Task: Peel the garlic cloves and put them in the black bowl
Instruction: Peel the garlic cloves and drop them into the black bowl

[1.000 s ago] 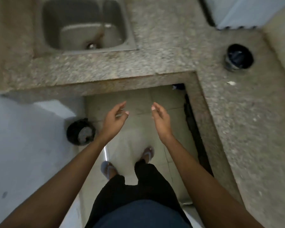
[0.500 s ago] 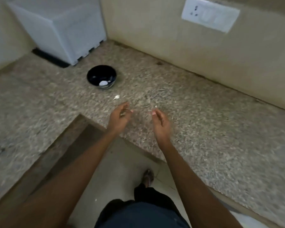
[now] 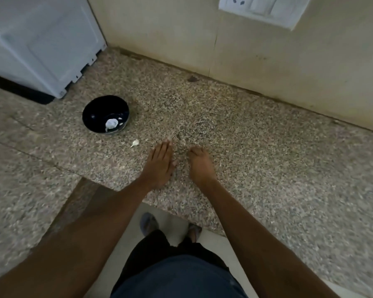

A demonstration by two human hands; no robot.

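A black bowl (image 3: 105, 114) stands on the speckled granite counter (image 3: 256, 158) with a pale garlic clove (image 3: 111, 123) inside it. One small white garlic clove (image 3: 135, 143) lies loose on the counter just right of the bowl. My left hand (image 3: 160, 163) lies flat on the counter with straight fingers, a short way right of the loose clove. My right hand (image 3: 200, 163) rests beside it, fingers bent down toward the counter; what is under its fingertips is hidden. Neither hand visibly holds anything.
A white appliance (image 3: 41, 44) stands in the back left corner behind the bowl. The beige wall (image 3: 246, 61) with a white switch plate (image 3: 263, 9) runs along the back. The counter's front edge cuts in near my legs, with floor below.
The view swung from the sink and floor to the counter corner. Both hands moved forward and came down onto the counter, the left one flattening out.
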